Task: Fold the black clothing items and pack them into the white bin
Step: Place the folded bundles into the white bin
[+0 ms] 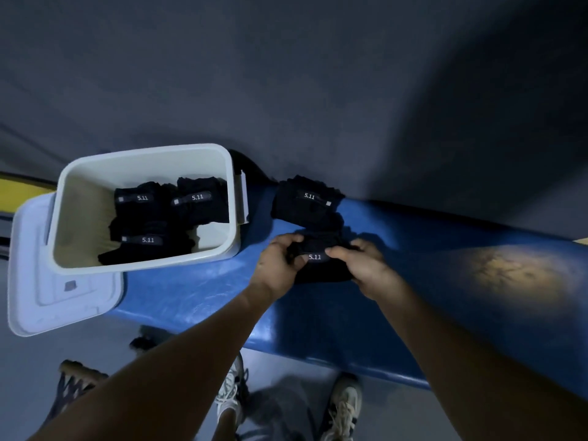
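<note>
A folded black clothing item (321,268) with a "5.11" label lies on the blue surface (197,291). My left hand (278,264) grips its left edge and my right hand (366,267) grips its right edge, fingers curled over the top fold. Just behind it sits another folded black item (305,205) with the same label. To the left stands the white bin (73,186), holding three folded black items (143,224), labels facing up.
The bin's white lid (51,300) lies under and in front of the bin, hanging past the blue surface's left end. A grey wall rises behind. Below, the floor shows my shoes (343,405) and a dark sandal (73,383).
</note>
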